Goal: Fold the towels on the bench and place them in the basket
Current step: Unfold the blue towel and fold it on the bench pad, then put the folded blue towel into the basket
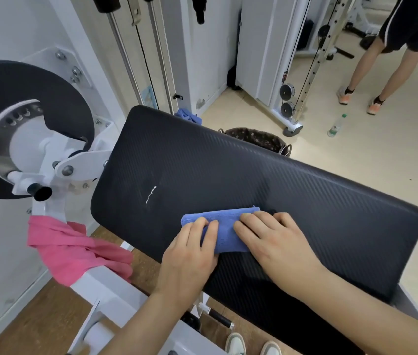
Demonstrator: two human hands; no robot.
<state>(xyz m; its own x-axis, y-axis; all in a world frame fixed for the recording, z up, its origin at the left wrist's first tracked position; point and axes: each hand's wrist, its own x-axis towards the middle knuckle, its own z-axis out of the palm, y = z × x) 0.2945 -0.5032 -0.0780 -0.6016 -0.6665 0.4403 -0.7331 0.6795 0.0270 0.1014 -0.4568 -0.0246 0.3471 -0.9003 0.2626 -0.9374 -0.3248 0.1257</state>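
A small blue towel (224, 228) lies folded into a narrow strip on the black padded bench (228, 170). My left hand (192, 252) rests on its left part, fingers curled over the cloth. My right hand (272, 242) lies flat on its right part, pressing it down. A pink towel (74, 249) hangs crumpled over the white machine frame left of the bench. Another blue towel (188, 116) shows just past the bench's far edge. The dark patterned basket (259, 139) stands on the floor behind the bench, mostly hidden by it.
A white weight machine with a black disc (18, 124) stands at the left. Cable columns rise behind. Another person's legs (371, 73) stand at the far right, near a plastic bottle (336, 126) on the floor. My shoes (251, 345) show at the bottom.
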